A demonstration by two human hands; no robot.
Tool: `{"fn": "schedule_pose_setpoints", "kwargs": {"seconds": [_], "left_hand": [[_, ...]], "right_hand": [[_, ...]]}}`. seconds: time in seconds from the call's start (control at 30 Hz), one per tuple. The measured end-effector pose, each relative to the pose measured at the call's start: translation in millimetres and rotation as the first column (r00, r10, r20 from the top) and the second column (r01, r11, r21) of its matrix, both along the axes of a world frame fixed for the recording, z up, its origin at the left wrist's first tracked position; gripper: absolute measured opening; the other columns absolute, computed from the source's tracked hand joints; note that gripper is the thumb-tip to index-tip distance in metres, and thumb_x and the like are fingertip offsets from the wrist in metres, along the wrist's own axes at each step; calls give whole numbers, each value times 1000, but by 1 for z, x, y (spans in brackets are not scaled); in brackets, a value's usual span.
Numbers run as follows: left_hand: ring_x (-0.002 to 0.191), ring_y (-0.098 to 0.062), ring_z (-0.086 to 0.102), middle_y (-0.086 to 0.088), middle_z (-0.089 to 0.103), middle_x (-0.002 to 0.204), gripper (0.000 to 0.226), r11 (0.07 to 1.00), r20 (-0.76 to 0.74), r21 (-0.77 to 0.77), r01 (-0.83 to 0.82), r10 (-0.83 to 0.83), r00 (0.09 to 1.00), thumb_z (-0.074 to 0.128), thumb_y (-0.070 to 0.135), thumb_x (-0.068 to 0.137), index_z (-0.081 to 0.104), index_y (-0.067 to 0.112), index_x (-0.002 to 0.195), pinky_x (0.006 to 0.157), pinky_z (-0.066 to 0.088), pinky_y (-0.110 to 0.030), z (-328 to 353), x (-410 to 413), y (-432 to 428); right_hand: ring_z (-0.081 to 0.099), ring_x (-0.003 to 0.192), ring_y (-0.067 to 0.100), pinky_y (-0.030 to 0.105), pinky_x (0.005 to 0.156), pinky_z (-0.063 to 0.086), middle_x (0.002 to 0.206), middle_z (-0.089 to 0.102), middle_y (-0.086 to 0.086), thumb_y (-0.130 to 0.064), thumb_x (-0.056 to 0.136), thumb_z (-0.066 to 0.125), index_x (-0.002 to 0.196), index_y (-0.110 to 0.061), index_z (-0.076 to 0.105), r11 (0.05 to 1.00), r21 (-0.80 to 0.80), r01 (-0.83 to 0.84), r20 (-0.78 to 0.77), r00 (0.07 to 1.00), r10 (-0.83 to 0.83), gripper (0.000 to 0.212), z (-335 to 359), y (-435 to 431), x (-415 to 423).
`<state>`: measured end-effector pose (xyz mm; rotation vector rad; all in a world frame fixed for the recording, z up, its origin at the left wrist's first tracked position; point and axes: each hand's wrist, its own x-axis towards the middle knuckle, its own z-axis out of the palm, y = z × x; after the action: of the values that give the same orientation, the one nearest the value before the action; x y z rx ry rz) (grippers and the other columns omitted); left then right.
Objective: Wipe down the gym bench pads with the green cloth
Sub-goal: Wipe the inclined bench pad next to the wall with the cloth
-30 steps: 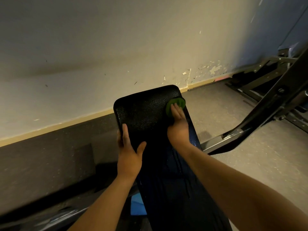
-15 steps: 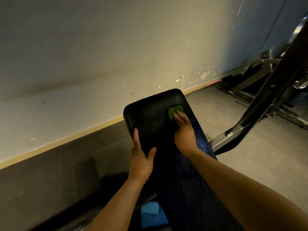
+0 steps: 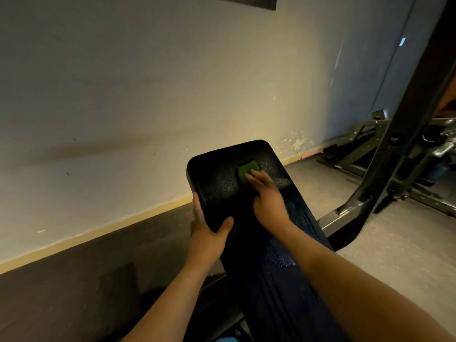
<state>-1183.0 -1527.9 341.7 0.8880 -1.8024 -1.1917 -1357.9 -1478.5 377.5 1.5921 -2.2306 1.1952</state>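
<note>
On bench pad, green cloth pressed under right hand

Your right hand presses the folded green cloth flat on the black wet-speckled bench pad near its 12 o'clock end. Your left hand grips the pad's 9 o'clock edge, thumb on top. A dark metal frame stands at 3 o'clock.

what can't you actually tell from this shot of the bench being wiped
Head view only.
Covered: most of the green cloth, under the right hand; its size and folds are unclear.
Blurred: that hand's fingers.
Hidden: most fingers of the left hand, behind the edge of the bench pad.
Cut off: the bench pad's near end by the bottom edge; the dark picture on the wall by the top edge.
</note>
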Motion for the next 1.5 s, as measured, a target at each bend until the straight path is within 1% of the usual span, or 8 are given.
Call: {"fn": "schedule_pose_setpoints", "kwargs": {"seconds": [0.17, 0.43, 0.63, 0.77, 0.97, 1.13, 1.3, 1.5], "left_hand": [[140, -27, 37, 3, 33, 155, 104, 1000, 8, -31, 7, -6, 1000, 69, 42, 90, -18, 63, 144, 108, 43, -52, -10, -4, -4], [120, -27, 58, -3, 52, 136, 95, 998, -92, -67, -17, 11, 996, 67, 50, 87, -6, 60, 148, 92, 56, -44, -32, -11, -17], [119, -13, 44, 5, 42, 136, 90, 998, -165, -52, 20, -29, 986, 65, 47, 92, -2, 56, 151, 97, 45, -32, -36, -7, -7], [129, -24, 52, 1, 49, 140, 85, 999, -175, -48, 22, -30, 984, 64, 52, 89, 6, 55, 151, 103, 51, -46, -34, 0, 1], [139, -1, 26, 28, 25, 148, 83, 960, -216, -279, -5, -57, 975, 68, 35, 93, 13, 43, 155, 113, 31, -26, -35, 25, 22], [141, -4, 31, 12, 29, 152, 74, 913, -236, -407, -20, -84, 968, 68, 24, 93, 26, 35, 153, 115, 34, -24, -34, 24, 20], [115, -10, 49, 1, 48, 126, 32, 937, -238, -329, -117, 37, 970, 54, 4, 96, 56, 22, 123, 106, 48, -32, -17, 24, -7], [112, -21, 60, 0, 61, 115, 35, 975, -418, -150, -161, 85, 904, 42, -2, 96, 56, 26, 113, 87, 52, -24, 21, 12, -62]], "right_hand": [[32, 143, 22, 31, 113, 31, 153, 40, 2, 11, 85, 45, 142, -13, 50, 976, -76, 202, 139, 972, -190, 62, -3, -7, 2], [29, 139, -1, 3, 109, 14, 149, 42, -15, 4, 93, 43, 140, -26, 54, 950, 37, -310, -127, 941, 312, 57, -3, -20, 48], [42, 138, 18, 12, 108, 25, 147, 48, 1, 13, 85, 43, 136, -13, 57, 985, -145, -96, 52, 993, 104, 59, 0, -7, 29], [48, 124, 2, 11, 106, 33, 134, 59, -9, 9, 86, 47, 126, -24, 67, 953, -145, -266, 12, 963, 271, 55, -24, 14, 72], [44, 128, 0, 3, 102, 31, 135, 50, -15, 4, 93, 51, 136, -26, 57, 911, -120, -394, 131, 904, 408, 52, -15, 31, 81], [47, 130, 4, 26, 110, 36, 143, 52, -10, -32, 93, 48, 141, -33, 51, 811, -106, -576, 389, 726, 567, 48, 4, 14, 98], [47, 132, 16, 21, 103, 35, 143, 52, -1, -5, 95, 45, 139, -23, 54, 985, -80, -156, -29, 988, 154, 49, -1, 11, 77], [31, 144, 11, 30, 110, 34, 151, 44, -5, -19, 101, 41, 144, -26, 49, 995, -101, -12, -219, 976, -10, 44, -40, -5, 78]]}}
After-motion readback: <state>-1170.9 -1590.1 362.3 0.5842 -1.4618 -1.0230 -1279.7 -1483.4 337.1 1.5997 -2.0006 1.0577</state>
